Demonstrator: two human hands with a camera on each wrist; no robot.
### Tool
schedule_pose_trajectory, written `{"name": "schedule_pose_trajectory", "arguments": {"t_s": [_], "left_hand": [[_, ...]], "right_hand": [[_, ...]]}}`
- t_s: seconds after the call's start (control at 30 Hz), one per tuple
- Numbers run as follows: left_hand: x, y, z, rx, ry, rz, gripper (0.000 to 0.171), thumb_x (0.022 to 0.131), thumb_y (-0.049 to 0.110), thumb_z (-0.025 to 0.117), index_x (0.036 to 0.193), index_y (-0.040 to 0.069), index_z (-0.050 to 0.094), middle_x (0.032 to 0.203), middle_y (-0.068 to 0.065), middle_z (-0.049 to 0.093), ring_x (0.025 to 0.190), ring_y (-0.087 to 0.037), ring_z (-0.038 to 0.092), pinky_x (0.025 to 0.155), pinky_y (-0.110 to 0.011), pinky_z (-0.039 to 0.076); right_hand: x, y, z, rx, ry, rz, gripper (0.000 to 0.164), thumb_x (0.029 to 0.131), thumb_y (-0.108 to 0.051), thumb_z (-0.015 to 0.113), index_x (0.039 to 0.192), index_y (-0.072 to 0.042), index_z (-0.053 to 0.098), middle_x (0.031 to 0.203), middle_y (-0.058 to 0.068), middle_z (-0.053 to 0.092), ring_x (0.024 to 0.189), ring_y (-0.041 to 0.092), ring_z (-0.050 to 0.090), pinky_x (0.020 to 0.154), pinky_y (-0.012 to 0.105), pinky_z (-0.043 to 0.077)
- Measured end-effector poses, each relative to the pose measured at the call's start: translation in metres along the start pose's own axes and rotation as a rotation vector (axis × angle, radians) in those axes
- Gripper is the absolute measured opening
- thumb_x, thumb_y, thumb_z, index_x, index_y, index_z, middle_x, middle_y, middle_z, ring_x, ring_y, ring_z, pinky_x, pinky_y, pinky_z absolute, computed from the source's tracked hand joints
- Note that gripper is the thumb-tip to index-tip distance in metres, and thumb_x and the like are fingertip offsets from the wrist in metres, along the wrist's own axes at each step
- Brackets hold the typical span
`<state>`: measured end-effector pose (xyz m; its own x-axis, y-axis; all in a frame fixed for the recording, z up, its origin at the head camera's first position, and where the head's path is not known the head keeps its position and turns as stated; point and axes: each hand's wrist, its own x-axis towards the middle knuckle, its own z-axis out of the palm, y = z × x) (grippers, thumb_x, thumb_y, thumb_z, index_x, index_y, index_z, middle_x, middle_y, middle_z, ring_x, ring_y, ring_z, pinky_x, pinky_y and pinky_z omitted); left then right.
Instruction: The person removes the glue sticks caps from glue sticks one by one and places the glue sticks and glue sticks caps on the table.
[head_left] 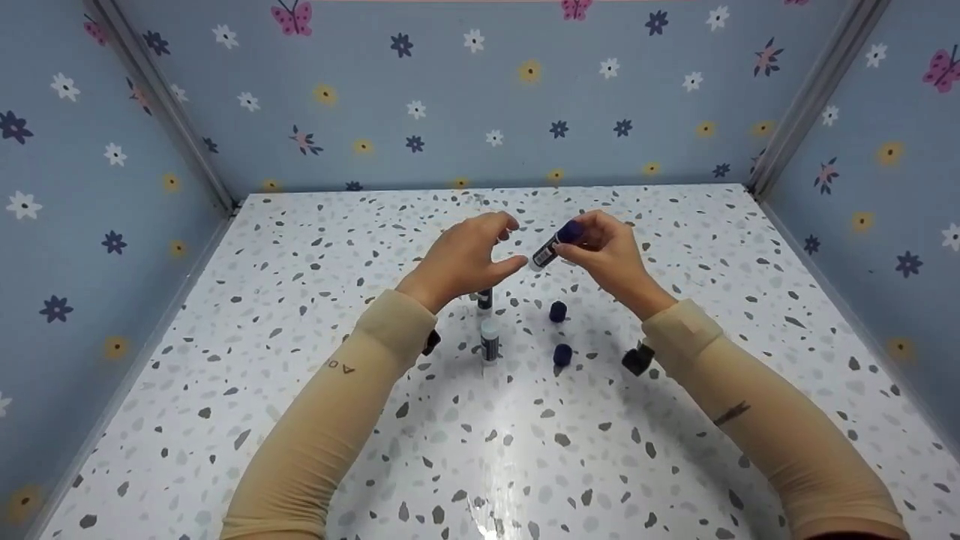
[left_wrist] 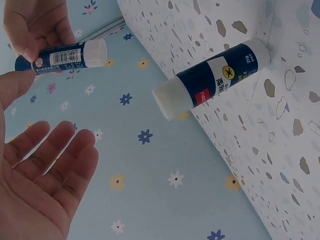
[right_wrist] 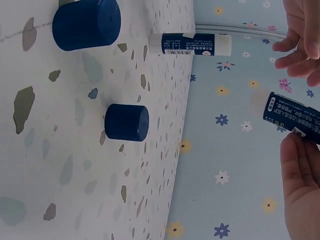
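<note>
My right hand (head_left: 611, 255) holds a glue stick (head_left: 546, 256) by its dark blue cap end, tilted above the table, its white base pointing down toward my left hand. The left hand (head_left: 466, 256) hovers beside it, thumb and fingers apart around nothing; in the left wrist view its fingers (left_wrist: 60, 165) are extended. Below, a glue stick without its blue cap (head_left: 489, 343) stands upright on the table, and another glue stick (head_left: 485, 299) behind it is partly hidden by the left hand. Two loose blue caps (head_left: 558, 312) (head_left: 562, 355) rest to their right.
The speckled white table (head_left: 315, 435) is bounded by blue flowered panels (head_left: 480, 90) at the back and both sides. Grey metal posts (head_left: 169, 112) stand at the back corners. A small black device (head_left: 638, 360) sits at my right wrist.
</note>
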<state>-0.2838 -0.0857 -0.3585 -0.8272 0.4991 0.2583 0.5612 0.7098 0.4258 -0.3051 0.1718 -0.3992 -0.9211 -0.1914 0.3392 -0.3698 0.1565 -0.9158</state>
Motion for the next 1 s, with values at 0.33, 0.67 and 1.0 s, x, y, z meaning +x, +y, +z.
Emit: {"name": "schedule_pose_trajectory", "arguments": {"t_s": [0.33, 0.67, 1.0], "left_hand": [[0.002, 0.005, 0.007, 0.008, -0.015, 0.061, 0.045, 0.105, 0.036, 0.073, 0.136, 0.004, 0.065, 0.132, -0.014, 0.073, 0.12, -0.032, 0.071, 0.104, -0.046, 0.057], [0.004, 0.008, 0.011, 0.032, 0.006, 0.096, 0.039, 0.102, 0.033, 0.077, 0.126, 0.004, 0.068, 0.117, -0.012, 0.074, 0.099, -0.027, 0.071, 0.09, -0.044, 0.06], [0.004, 0.008, 0.013, 0.021, 0.047, 0.121, 0.023, 0.103, 0.025, 0.075, 0.112, 0.004, 0.071, 0.1, -0.009, 0.073, 0.085, -0.022, 0.064, 0.08, -0.041, 0.057]], "right_hand": [[-0.004, -0.01, 0.011, 0.075, -0.033, -0.017, 0.027, 0.092, 0.007, 0.08, 0.114, -0.001, 0.067, 0.093, -0.003, 0.076, 0.084, 0.011, 0.074, 0.08, 0.023, 0.062], [-0.008, -0.015, 0.021, 0.118, -0.038, -0.014, 0.025, 0.09, 0.006, 0.082, 0.11, -0.003, 0.068, 0.093, 0.001, 0.076, 0.082, 0.012, 0.073, 0.077, 0.023, 0.062], [-0.01, -0.017, 0.025, 0.148, -0.049, -0.036, 0.025, 0.091, 0.005, 0.082, 0.109, -0.004, 0.069, 0.093, 0.0, 0.076, 0.082, 0.011, 0.074, 0.077, 0.023, 0.062]]}}
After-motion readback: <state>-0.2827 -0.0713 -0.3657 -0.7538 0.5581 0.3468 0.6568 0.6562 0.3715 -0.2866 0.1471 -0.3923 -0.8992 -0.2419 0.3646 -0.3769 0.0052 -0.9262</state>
